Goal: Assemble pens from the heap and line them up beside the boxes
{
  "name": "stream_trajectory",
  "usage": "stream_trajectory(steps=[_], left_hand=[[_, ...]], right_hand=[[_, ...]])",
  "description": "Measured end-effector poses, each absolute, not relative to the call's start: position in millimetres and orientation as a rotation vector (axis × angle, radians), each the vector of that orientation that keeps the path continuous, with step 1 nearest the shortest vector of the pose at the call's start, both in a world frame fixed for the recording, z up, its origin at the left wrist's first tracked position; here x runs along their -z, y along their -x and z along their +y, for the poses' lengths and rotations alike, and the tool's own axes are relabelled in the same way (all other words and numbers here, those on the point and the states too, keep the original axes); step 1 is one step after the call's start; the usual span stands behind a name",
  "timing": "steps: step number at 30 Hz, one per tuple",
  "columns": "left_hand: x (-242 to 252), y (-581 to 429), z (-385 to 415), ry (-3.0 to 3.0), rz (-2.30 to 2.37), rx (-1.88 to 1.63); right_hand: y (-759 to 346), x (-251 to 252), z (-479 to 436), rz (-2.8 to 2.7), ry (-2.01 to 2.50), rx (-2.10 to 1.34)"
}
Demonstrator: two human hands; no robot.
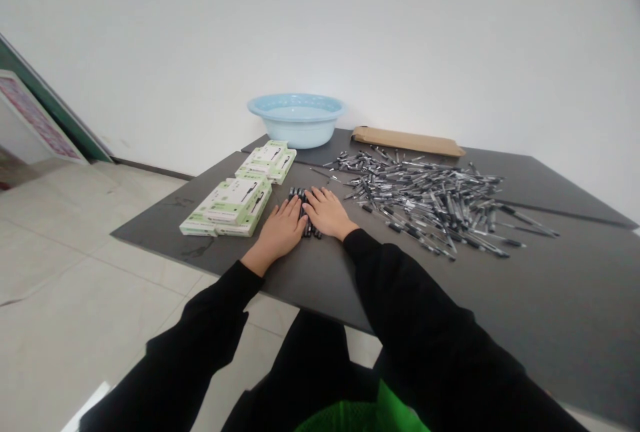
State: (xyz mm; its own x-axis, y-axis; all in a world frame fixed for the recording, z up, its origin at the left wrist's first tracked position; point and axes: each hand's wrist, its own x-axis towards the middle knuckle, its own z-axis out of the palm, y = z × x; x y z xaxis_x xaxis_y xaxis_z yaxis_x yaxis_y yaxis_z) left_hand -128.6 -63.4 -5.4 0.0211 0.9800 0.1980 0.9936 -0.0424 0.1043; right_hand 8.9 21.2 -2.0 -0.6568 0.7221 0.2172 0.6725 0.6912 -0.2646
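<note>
My left hand (pixel 281 229) and my right hand (pixel 327 212) lie side by side over a small row of black pens (pixel 314 231) on the dark table. Fingers of both hands are stretched out and rest on top of the pens, hiding the middle of the row. Only the pens' far ends and near ends show. Just left of my left hand are stacked white-and-green pen boxes (pixel 239 197). To the right of my right hand spreads a large loose heap of clear pens with black caps (pixel 425 192).
A light blue basin (pixel 299 122) stands at the back of the table (pixel 320 279), against the wall. A flat brown cardboard piece (pixel 407 140) lies behind the pen heap. Framed boards (pixel 45 109) lean at the far left. The table's near edge runs below my wrists.
</note>
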Motion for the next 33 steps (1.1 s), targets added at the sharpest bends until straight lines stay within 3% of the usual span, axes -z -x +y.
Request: stream_trajectory(steps=[21, 25, 30, 33], left_hand=[[9.7, 117.4, -88.0, 2.244, -2.047, 0.394], [6.6, 120.7, -88.0, 2.303, -2.096, 0.601], [2.9, 141.2, -82.7, 2.187, -2.059, 1.104], [2.6, 153.5, -81.5, 2.129, -2.065, 1.143]], right_hand=[[-24.1, 2.7, -8.4, -2.594, 1.076, -0.264], [-23.6, 6.0, -6.9, -2.485, 1.064, -0.349], [-26.0, 10.3, -0.5, -2.202, 1.013, -0.434], [-32.3, 9.7, 2.4, -2.078, 0.934, -0.466]])
